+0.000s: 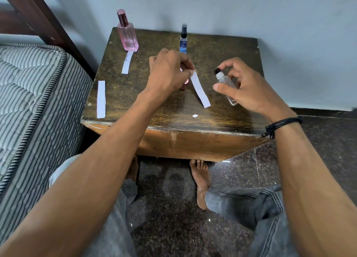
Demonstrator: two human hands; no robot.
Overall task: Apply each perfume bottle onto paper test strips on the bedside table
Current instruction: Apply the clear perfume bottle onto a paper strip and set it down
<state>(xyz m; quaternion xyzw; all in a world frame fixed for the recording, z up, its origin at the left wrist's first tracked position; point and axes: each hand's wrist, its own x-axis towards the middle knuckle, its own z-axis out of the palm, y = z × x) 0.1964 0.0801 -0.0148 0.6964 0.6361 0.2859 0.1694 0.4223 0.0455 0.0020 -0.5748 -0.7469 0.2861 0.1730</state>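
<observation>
My left hand [170, 71] pinches the top end of a white paper strip [201, 90] over the middle of the dark wooden bedside table [154, 110]; the strip slants down to the right. My right hand [243, 90] grips a small clear bottle [227, 86] with a black nozzle, tilted toward the strip, apart from it. A pink perfume bottle [127, 34] stands at the back left with a strip [127, 62] lying in front of it. A slim blue spray bottle [183, 40] stands at the back centre. Another strip [101, 99] lies near the left edge.
A small pink object [184, 83] is mostly hidden under my left hand. A tiny paper scrap [195, 116] lies near the front edge. A striped mattress [34, 102] borders the table's left side, a wall stands behind it, and my knees and bare feet are below.
</observation>
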